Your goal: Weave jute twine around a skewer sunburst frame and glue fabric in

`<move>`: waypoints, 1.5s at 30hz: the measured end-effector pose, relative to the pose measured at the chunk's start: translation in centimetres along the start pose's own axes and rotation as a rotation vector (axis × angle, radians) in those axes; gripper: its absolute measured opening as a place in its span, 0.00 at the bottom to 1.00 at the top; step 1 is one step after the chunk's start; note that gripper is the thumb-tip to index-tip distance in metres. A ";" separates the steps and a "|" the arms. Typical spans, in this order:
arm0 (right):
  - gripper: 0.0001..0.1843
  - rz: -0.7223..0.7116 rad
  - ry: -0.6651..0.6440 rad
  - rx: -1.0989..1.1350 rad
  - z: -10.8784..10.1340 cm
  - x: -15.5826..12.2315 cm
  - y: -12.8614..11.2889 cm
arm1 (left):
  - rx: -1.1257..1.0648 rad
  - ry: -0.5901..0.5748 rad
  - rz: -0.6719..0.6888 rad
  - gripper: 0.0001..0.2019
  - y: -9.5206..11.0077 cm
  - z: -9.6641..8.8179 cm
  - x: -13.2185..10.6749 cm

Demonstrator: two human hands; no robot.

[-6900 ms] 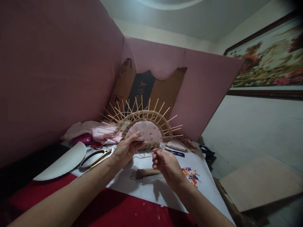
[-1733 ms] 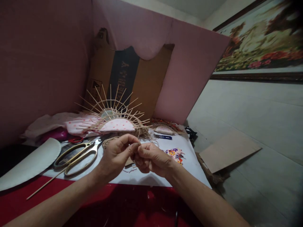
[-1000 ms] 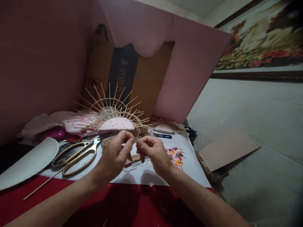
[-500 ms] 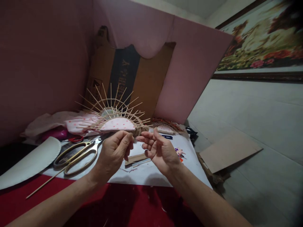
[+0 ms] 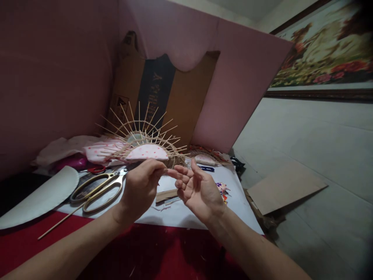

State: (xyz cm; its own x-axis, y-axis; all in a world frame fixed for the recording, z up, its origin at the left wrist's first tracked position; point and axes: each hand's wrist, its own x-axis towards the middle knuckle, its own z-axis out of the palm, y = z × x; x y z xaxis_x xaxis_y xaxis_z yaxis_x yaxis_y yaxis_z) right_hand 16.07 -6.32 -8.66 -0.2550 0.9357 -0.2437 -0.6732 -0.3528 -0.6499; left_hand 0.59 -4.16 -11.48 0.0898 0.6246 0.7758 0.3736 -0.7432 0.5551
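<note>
Left hand [image 5: 141, 190] curled, hold unclear; right hand [image 5: 201, 192] spread, gripping nothing; dotted half-disc [image 5: 147, 152] lies crosswise, sticks [image 5: 139, 111] fanning upward!

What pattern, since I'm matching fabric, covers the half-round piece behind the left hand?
The half-round piece is pale pink with reddish dots; see the head view.

A head-worn camera looks forward and down across the nearby tabletop [image 5: 175, 217].

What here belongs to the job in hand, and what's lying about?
Probably the job's: left hand, right hand, spotted half-round piece with sticks beyond them, twine.
Apparently lying about, untouched: white half-disc, floral scrap, cardboard sheet at right.
</note>
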 end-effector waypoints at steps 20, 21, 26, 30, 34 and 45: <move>0.18 -0.189 0.046 -0.119 -0.7 0.9 0.3 | -0.712 -0.392 -0.584 0.16 0.2 0.7 0.5; 0.16 -0.221 0.040 -0.152 -0.8 1.0 0.5 | -0.737 -0.414 -0.592 0.18 0.3 0.6 0.5; 0.16 -0.339 0.008 -0.253 -0.8 1.1 1.3 | -0.890 -0.463 -0.678 0.16 0.3 0.7 0.2; 0.17 -0.389 -0.026 -0.258 -0.8 1.1 1.4 | -0.957 -0.454 -0.699 0.15 0.4 0.6 0.2; 0.16 -0.401 -0.033 -0.254 -0.9 1.2 1.4 | -1.018 -0.495 -0.725 0.13 0.4 0.4 0.2; 0.16 -0.338 -0.060 -0.160 -0.9 1.5 1.7 | -0.930 -0.465 -0.720 0.11 0.5 0.8 0.2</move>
State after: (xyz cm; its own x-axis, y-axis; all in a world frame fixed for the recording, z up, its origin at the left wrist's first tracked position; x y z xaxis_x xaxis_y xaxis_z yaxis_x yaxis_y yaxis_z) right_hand 15.20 -5.55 -10.78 -0.0806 0.9958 0.0431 -0.6106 -0.0152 -0.7918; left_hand 1.51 -4.27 -11.27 0.5227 0.8414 0.1371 -0.2982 0.0297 0.9540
